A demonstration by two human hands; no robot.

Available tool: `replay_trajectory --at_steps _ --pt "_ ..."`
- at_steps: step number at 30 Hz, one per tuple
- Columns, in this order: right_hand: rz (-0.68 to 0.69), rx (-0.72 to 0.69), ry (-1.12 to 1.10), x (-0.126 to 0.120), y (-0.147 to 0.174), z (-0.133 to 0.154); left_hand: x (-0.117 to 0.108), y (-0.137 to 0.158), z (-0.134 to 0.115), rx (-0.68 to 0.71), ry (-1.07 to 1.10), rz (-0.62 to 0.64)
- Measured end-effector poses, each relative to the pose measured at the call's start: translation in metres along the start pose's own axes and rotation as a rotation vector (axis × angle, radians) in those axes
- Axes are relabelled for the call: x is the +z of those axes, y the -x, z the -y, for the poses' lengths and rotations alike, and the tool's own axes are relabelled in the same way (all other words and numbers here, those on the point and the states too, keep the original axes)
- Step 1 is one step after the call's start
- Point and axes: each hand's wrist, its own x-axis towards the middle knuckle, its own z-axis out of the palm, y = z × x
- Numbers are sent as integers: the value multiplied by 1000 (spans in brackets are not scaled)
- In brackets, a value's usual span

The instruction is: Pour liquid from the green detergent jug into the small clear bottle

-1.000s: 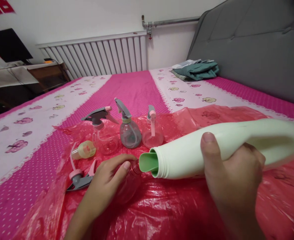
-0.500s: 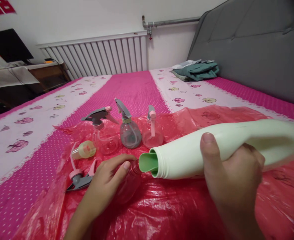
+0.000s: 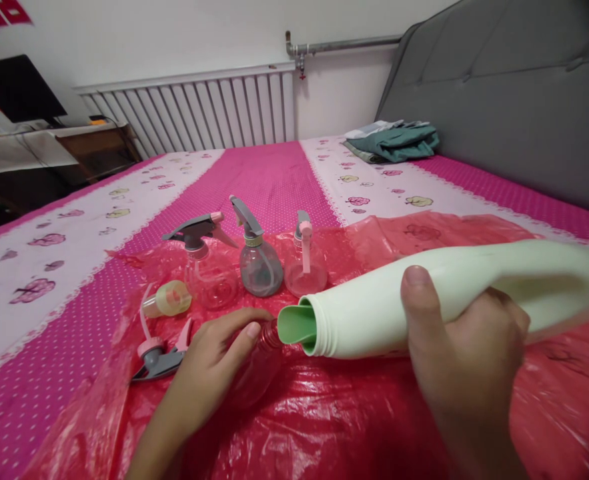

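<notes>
My left hand (image 3: 224, 350) is closed around a clear spray bottle (image 3: 259, 373) with no spray head on it, its neck tilted to the right. My right hand (image 3: 467, 347) grips the handle of a large pale green jug (image 3: 369, 313), lying nearly level. The jug's green pouring lip (image 3: 294, 325) sits right at the bottle's mouth; I cannot tell whether liquid is flowing. Left of my left hand, a loose grey and pink spray head (image 3: 157, 357) with its tube lies on the red plastic sheet (image 3: 344, 413).
Behind my hands stand a pink-collared spray bottle (image 3: 211, 280), a grey spray bottle (image 3: 261, 267) and a pink-trigger spray bottle (image 3: 305, 267). A small yellowish bottle (image 3: 174, 298) lies at the left. Folded clothes (image 3: 394, 141) rest farther back on the bed, by a grey headboard (image 3: 504, 100).
</notes>
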Motion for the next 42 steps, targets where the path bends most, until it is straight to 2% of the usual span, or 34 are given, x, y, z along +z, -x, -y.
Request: replay_trajectory --at_steps 42 --pt "-20 -37 15 -1 3 0 -1 1 0 34 -28 1"
